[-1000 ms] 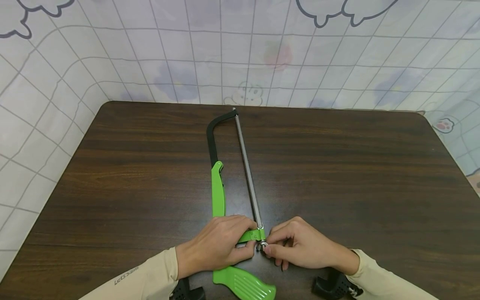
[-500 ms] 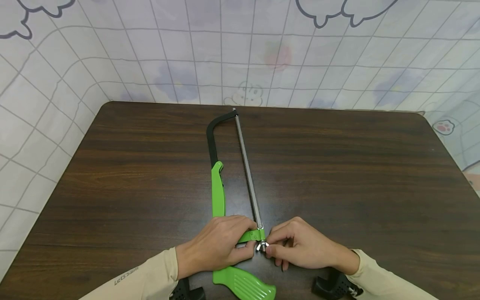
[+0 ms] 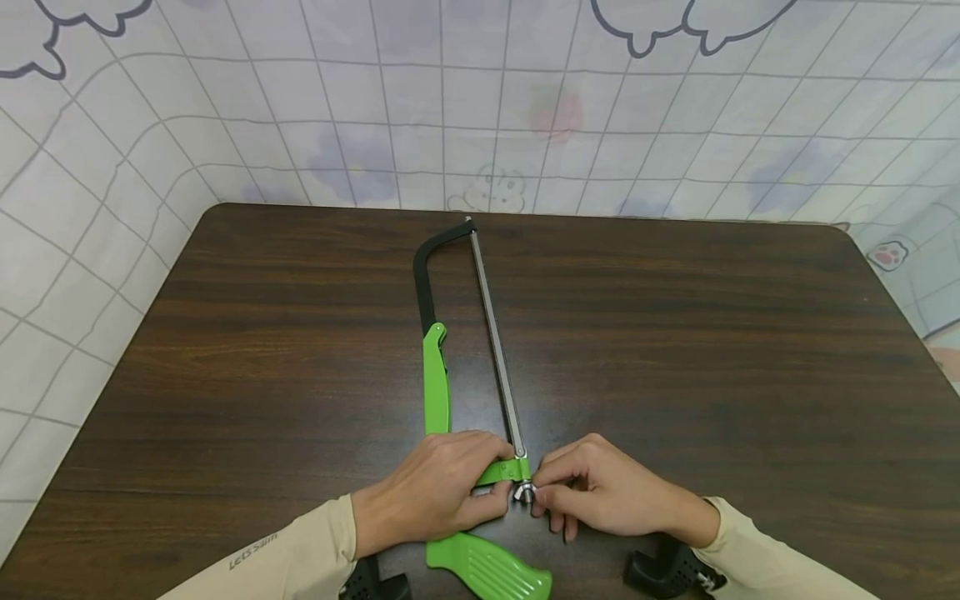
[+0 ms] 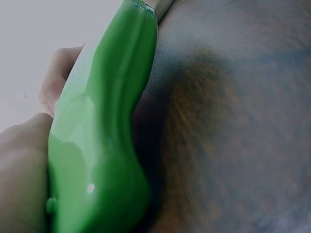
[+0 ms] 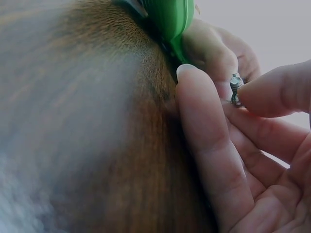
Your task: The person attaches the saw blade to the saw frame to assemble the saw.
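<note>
A hacksaw [image 3: 436, 383] with a green and black frame lies on the table, its silver blade [image 3: 495, 342] on the right side. My left hand [image 3: 442, 483] lies across the frame and grips its short green crosspiece [image 3: 501, 472] between thumb and fingers. Just below that crosspiece sits a metal wing nut [image 3: 523, 492], pinched at its right side by the thumb and index finger of my right hand [image 3: 607, 492]. In the right wrist view the thumb touches the wing nut [image 5: 236, 87]. The green handle [image 4: 102, 121] fills much of the left wrist view.
The dark wood table [image 3: 735, 358] extends widely to both sides of the saw. Behind it hangs a white grid-patterned cloth [image 3: 480, 100]. Black wrist devices [image 3: 660, 571] show under the forearms at the near edge.
The wing nut has turned, its wings showing at different angles. My right thumb and fingertips have shifted slightly around it. The left hand and the saw frame have stayed put.
</note>
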`<control>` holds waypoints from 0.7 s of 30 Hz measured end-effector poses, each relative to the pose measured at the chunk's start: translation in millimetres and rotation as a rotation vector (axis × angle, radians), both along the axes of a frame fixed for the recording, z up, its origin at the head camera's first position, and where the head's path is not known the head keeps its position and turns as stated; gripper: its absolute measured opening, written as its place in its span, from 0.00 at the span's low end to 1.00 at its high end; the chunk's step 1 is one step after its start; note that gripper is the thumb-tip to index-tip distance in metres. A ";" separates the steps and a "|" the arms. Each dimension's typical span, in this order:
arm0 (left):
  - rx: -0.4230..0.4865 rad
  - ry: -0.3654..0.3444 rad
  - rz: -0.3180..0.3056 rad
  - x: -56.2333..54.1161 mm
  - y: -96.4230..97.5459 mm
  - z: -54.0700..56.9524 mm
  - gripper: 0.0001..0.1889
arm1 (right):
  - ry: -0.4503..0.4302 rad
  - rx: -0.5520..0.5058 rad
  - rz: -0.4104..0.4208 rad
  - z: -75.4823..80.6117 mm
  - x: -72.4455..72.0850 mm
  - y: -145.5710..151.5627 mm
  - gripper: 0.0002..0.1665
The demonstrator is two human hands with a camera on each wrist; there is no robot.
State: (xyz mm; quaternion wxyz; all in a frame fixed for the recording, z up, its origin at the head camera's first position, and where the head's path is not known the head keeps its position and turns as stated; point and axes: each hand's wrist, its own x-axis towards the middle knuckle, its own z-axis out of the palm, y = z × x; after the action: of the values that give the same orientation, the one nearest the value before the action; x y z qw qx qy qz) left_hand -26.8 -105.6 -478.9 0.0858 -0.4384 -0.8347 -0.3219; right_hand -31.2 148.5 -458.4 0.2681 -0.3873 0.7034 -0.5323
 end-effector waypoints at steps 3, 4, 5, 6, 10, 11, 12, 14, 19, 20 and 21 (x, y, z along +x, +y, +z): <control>0.007 0.009 -0.002 -0.1 0.2 0.8 0.11 | 0.007 0.003 0.006 0.2 -0.4 0.3 0.14; 0.008 0.011 -0.003 -0.1 0.1 0.9 0.11 | 0.010 0.005 0.007 0.3 -0.4 0.2 0.13; 0.009 0.012 -0.003 -0.1 0.1 1.1 0.11 | 0.013 0.008 0.008 0.4 -0.5 0.0 0.13; 0.010 0.015 -0.003 -0.2 0.1 1.1 0.11 | 0.026 0.004 0.013 0.2 -0.6 -0.1 0.13; 0.012 0.027 -0.005 -0.7 0.0 1.1 0.12 | 0.037 0.008 0.009 0.0 -0.1 -0.9 0.13; 0.013 0.031 -0.004 -0.7 0.0 1.0 0.12 | 0.043 0.009 0.007 -0.1 0.0 -1.0 0.13; 0.013 0.034 -0.003 -0.7 0.0 1.0 0.12 | 0.050 0.010 0.005 -0.3 0.2 -1.0 0.12; 0.013 0.040 -0.001 -0.6 0.1 1.0 0.12 | 0.068 0.011 -0.001 -0.6 0.4 -1.3 0.12; 0.012 0.037 0.005 -0.1 0.4 0.9 0.12 | 0.101 0.010 -0.013 -1.9 1.0 -1.4 0.12; 0.012 0.037 0.005 0.0 0.5 0.9 0.12 | 0.103 0.011 -0.014 -2.1 1.1 -1.4 0.12; 0.014 0.038 0.004 0.0 0.5 0.8 0.12 | 0.105 0.010 -0.015 -2.3 1.2 -1.2 0.12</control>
State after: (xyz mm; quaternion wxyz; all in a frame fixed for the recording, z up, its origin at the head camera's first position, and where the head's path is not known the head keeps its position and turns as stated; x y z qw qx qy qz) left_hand -26.8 -105.1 -478.1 0.1051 -0.4424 -0.8315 -0.3191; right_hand -30.0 147.3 -460.7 0.2289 -0.4080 0.7221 -0.5097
